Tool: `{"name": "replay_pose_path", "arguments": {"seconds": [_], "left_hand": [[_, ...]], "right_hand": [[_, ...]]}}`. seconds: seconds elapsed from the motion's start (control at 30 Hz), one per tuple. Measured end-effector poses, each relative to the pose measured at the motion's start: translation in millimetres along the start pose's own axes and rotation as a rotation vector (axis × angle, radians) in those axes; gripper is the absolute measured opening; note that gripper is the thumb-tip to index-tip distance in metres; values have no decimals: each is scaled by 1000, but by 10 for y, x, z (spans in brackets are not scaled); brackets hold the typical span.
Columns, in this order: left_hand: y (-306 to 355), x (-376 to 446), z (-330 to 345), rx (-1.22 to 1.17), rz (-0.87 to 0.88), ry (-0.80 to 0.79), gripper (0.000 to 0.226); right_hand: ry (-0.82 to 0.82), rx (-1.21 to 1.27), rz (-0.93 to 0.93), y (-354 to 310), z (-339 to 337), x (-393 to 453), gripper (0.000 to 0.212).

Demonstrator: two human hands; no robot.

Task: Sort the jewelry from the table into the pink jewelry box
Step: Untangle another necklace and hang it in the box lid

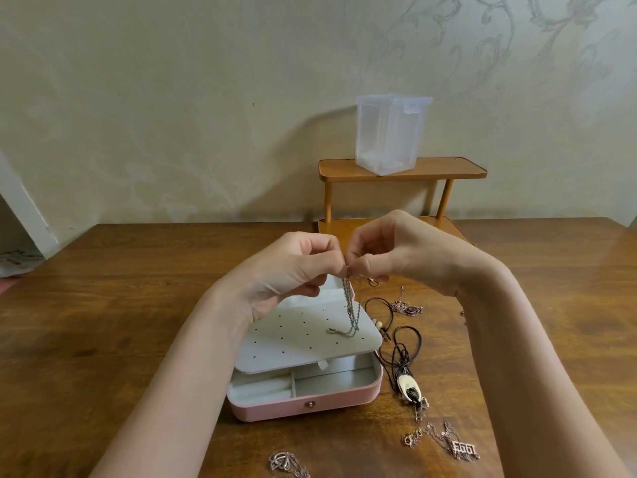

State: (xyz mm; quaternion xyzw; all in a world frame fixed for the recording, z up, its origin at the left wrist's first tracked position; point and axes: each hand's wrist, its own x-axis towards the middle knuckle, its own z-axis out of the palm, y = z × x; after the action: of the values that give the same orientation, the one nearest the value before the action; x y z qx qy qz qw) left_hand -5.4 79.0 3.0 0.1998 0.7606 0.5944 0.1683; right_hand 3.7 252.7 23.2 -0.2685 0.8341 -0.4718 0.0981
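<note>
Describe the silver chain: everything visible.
The silver chain is a thin, twisted, metal-looking strand, doubled over. Both hands pinch its top, the left hand and right hand fingertips meeting there. It hangs over the open pink jewelry box; its lower end with the clasp rests on the white perforated insert.

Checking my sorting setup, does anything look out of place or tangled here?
The black cord necklace lies in tangled loops on the table right of the pink box. Both hands pinch a silver chain dangling onto the white insert.
</note>
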Motion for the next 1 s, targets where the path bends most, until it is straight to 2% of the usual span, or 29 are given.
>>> {"name": "replay_pose_path", "arguments": {"seconds": [0.17,0.23,0.33,0.4,0.47,0.57,0.67,0.73,0.87,1.0], "left_hand": [[-5,-14,-15,-38,-19,-50,15],[3,-18,-6,86,-16,-27,16],[22,-11,25,344,64,99,17],[62,-31,46,395,131,171,15],[98,-52,32,260,123,186,19],[120,-66,40,22,31,106,18],[67,-37,73,14,-19,78,18],[33,-12,70,124,-37,93,25],[11,-16,51,403,-56,136,14],[-24,20,145,786,128,285,18]], "right_hand": [[-4,47,-43,21,-1,8,17],[1,-9,-30,22,10,22,19],[55,-87,10,33,31,46,14],[101,-105,-18,20,27,50,8],[113,-104,-85,-15,9,28,6],[66,-107,-130,-48,-15,-13,7],[60,-256,-91,-23,12,25,11],[88,-350,-61,15,25,56,14],[106,-398,-31,69,15,78,12],[105,-282,12,77,43,79,12]]}}
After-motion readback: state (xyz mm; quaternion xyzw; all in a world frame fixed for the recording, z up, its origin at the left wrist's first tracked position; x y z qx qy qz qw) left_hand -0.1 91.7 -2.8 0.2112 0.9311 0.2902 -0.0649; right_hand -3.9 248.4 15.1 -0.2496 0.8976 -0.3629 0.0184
